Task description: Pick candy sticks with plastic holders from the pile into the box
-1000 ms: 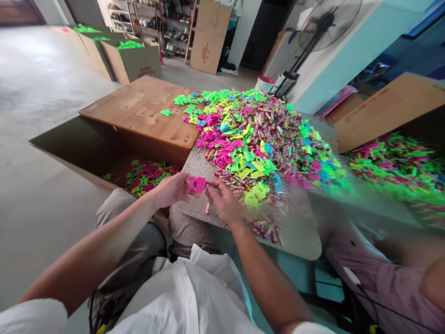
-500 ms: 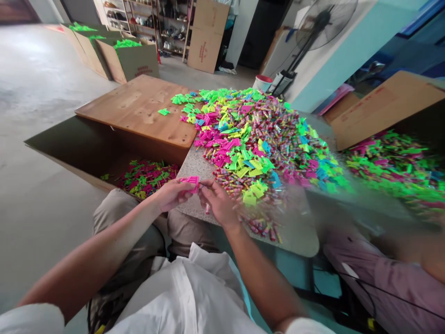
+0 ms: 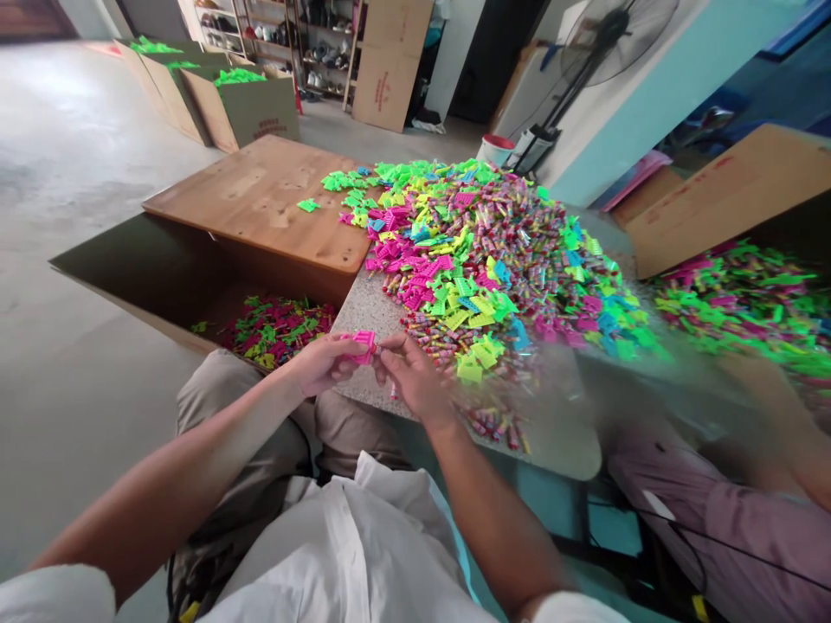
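A bright pink, slotted plastic piece (image 3: pixel 363 346) is held up just above the near left corner of a speckled grey stone-like table (image 3: pixel 363 307), between a person's two bare hands. The left hand (image 3: pixel 319 363) has its grip closed on the piece's left end, thumb on top and fingers curled beneath, so that the slotted part sticks out to the right, beyond the thumb. The right hand (image 3: pixel 415 376) meets that free right edge, its thumb and index finger drawn together there; whether this grip pinches something small cannot be told. The hands nearly touch, with the piece bridging them.

Just beyond the right hand, small printed tubes with red ends (image 3: pixel 428 333) lie loose on the table. Behind them spreads a big heap of green, yellow, pink and blue plastic pieces (image 3: pixel 447 260). Left of the table, an open brown cardboard box (image 3: pixel 117 260) holds more colourful pieces (image 3: pixel 279 329).
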The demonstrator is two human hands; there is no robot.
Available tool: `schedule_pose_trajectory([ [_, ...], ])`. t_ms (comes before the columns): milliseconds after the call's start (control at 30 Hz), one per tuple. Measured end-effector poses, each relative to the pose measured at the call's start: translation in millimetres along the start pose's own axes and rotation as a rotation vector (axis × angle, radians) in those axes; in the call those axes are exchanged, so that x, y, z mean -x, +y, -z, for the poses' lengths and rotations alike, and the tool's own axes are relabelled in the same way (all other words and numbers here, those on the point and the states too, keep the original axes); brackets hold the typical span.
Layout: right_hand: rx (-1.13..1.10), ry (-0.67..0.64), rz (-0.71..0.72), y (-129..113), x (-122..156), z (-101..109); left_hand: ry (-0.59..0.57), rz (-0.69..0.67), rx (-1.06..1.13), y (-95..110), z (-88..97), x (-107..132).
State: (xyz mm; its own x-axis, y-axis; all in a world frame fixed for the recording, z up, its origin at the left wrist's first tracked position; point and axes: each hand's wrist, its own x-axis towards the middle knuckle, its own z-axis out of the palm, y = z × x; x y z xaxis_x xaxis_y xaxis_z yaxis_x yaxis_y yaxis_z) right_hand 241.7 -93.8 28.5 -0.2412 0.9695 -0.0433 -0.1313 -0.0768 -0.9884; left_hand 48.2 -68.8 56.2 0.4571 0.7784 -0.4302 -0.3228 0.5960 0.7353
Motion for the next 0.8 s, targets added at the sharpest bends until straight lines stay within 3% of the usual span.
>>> schedule_pose_trajectory([
  [267, 0.334, 0.007, 0.124, -20, 8, -1, 0.03, -0.023, -0.019, -4, -0.4, 1],
  [433, 0.482, -0.047, 0.123, -21, 5, 1, 0.07, -0.055, -0.132, -11, 7.4, -1],
  [600, 0.454, -0.054, 0.073, -17, -2, 2, 0.102, -0.104, -0.19, -16, 14.1, -4],
  [800, 0.532, -0.026, 0.131, -15, -1, -3, 0.087, -0.138, -0.249, -20, 17.0, 2],
])
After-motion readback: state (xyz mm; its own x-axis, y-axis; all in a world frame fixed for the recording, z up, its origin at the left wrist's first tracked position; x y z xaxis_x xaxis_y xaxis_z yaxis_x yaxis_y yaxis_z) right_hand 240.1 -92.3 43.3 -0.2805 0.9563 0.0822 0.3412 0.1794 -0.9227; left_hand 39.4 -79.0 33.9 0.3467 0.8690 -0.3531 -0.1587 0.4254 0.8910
